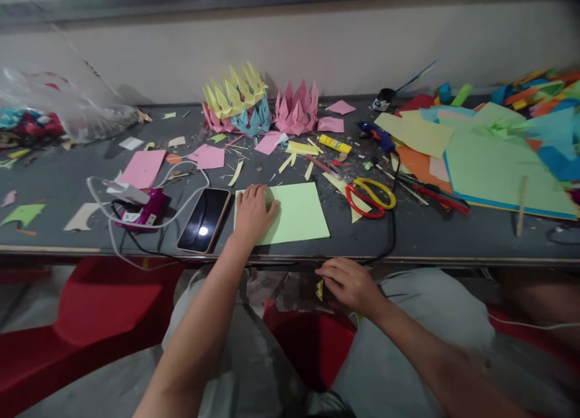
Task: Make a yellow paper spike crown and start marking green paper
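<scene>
My left hand [254, 211] lies flat on the left part of a light green sheet of paper [296, 215], fingers stretched out over it. The sheet rests on the dark table close to its front edge. My right hand [348, 283] is just below the table edge, above my lap, its fingers bent and pressed together. Whether anything is between those fingertips is hidden. A small yellow zigzag scrap [319, 290] shows beneath them. Left of the sheet lies a smartphone [205, 220]. To its right are scissors [370, 197] with one red and one yellow handle loop.
Folded paper crowns [296, 109] stand at the back. Behind the sheet is a yellow glue stick [334, 144]; a blue glue gun [376, 135] lies further right. Coloured sheets [502, 164] pile up at the right. A purple power adapter [147, 209] with cables sits left.
</scene>
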A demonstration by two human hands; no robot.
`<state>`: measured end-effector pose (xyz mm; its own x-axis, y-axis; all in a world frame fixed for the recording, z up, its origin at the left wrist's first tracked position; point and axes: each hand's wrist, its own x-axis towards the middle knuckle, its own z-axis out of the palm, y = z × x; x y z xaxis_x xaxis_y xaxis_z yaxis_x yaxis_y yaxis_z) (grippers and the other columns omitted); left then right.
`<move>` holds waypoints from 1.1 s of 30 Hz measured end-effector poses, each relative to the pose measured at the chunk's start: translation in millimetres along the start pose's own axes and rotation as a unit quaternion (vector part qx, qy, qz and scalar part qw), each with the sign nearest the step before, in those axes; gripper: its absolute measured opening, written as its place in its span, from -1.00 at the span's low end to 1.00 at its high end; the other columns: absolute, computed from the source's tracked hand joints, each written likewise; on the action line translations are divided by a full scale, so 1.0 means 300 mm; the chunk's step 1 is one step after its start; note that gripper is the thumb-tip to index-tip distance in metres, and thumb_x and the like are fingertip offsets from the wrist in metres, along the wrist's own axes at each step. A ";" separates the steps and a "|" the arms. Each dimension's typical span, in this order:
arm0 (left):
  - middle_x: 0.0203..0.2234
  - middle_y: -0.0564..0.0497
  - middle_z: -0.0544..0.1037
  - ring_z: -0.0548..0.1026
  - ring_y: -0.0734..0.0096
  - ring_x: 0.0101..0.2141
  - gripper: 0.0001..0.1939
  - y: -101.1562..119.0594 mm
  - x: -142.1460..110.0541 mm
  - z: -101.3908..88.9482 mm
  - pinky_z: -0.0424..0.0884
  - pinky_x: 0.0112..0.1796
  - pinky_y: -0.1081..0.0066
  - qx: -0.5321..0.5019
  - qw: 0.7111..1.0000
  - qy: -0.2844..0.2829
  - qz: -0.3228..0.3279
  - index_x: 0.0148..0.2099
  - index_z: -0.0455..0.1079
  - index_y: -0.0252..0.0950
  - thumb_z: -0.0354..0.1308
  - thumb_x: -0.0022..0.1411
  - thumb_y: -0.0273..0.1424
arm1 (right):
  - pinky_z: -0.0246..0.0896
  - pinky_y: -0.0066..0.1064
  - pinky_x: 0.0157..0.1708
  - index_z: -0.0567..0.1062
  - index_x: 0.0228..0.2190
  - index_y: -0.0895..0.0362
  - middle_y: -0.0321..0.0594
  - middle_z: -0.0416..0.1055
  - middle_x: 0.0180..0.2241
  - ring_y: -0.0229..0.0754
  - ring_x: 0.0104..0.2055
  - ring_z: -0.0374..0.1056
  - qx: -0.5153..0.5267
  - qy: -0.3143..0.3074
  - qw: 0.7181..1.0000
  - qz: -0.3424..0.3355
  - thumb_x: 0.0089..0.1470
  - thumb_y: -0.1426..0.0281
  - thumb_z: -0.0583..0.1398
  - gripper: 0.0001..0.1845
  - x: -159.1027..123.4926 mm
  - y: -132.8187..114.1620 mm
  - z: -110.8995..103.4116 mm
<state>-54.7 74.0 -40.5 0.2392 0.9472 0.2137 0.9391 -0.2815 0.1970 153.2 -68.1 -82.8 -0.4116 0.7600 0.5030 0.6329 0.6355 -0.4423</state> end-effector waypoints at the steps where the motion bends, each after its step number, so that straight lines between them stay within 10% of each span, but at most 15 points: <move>1: 0.01 -0.18 0.36 0.24 0.11 0.06 -0.58 0.001 0.002 0.000 0.07 0.08 0.10 -0.001 1.000 0.001 -0.001 0.06 0.22 -0.38 -0.04 0.21 -0.28 | 0.32 -0.38 -0.32 0.47 -0.36 0.15 -0.20 0.46 -0.42 -0.25 -0.36 0.37 0.002 0.003 1.000 0.002 0.06 0.56 0.07 -0.81 0.001 -0.002 0.001; 16: -0.02 -0.18 0.37 0.27 0.12 0.02 -0.61 -0.002 -0.005 -0.001 0.13 0.04 0.17 -0.003 1.000 0.021 0.002 0.03 0.24 -0.37 -0.06 0.21 -0.27 | 0.31 -0.40 -0.42 0.44 -0.35 0.08 -0.24 0.45 -0.48 -0.24 -0.43 0.39 -0.050 0.171 0.983 0.052 0.00 0.56 0.10 -0.80 0.010 0.050 -0.093; 27: 0.05 -0.22 0.32 0.21 0.16 0.09 -0.60 -0.009 -0.014 0.019 0.10 0.08 0.20 -0.009 0.999 0.037 0.009 0.04 0.24 -0.40 -0.12 0.25 -0.28 | 0.22 -0.34 -0.23 0.50 -0.35 0.10 -0.20 0.50 -0.38 -0.20 -0.31 0.39 -0.241 0.128 0.961 0.053 0.00 0.51 0.09 -0.79 0.002 0.143 -0.073; 33: 0.10 -0.13 0.28 0.10 0.17 0.16 -0.67 0.020 -0.062 -0.069 0.03 0.10 0.13 -0.012 0.992 0.111 0.062 -0.04 0.32 -0.30 -0.14 0.25 -0.30 | 0.20 -0.36 -0.24 0.51 -0.33 0.09 -0.21 0.52 -0.36 -0.19 -0.31 0.39 -0.301 0.139 0.941 0.069 0.00 0.48 0.10 -0.79 -0.001 0.138 -0.054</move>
<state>-58.6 51.6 -23.7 0.2895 0.8487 0.4426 0.8989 -0.4000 0.1790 190.2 -44.1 -89.2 -0.1639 0.7117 0.6831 0.9588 0.2779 -0.0595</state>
